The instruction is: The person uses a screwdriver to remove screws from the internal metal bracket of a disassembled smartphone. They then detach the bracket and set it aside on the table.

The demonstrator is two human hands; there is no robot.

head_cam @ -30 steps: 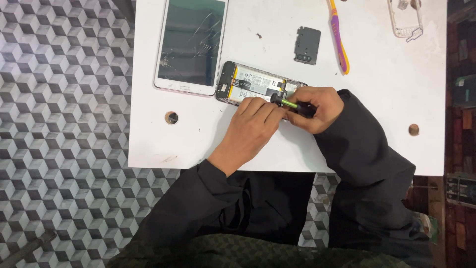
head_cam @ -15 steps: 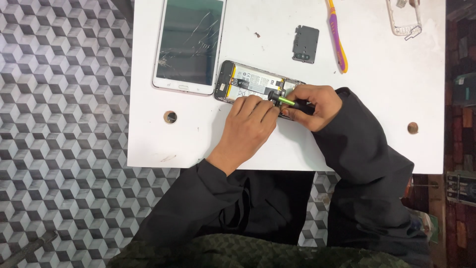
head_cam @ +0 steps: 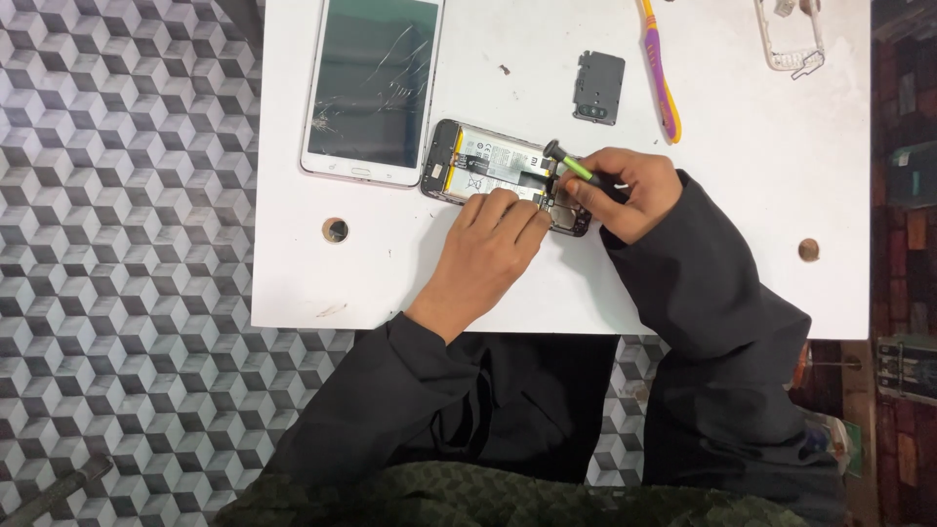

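Left hand [head_cam: 493, 244] presses the opened phone [head_cam: 488, 171], right hand [head_cam: 625, 190] grips a screwdriver [head_cam: 571, 164] (cracked tablet [head_cam: 376, 88] beside).

The right hand [head_cam: 625, 192] hides the screwdriver [head_cam: 571, 166] tip; the top edge cuts off the tablet [head_cam: 371, 88] and brush [head_cam: 659, 68]

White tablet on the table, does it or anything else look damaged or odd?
Yes. The white tablet has cracks spreading across its dark screen, worst near the lower left corner. Beside it, the opened phone lies with its back off and insides bare, while the right hand holds a green-handled screwdriver to it.
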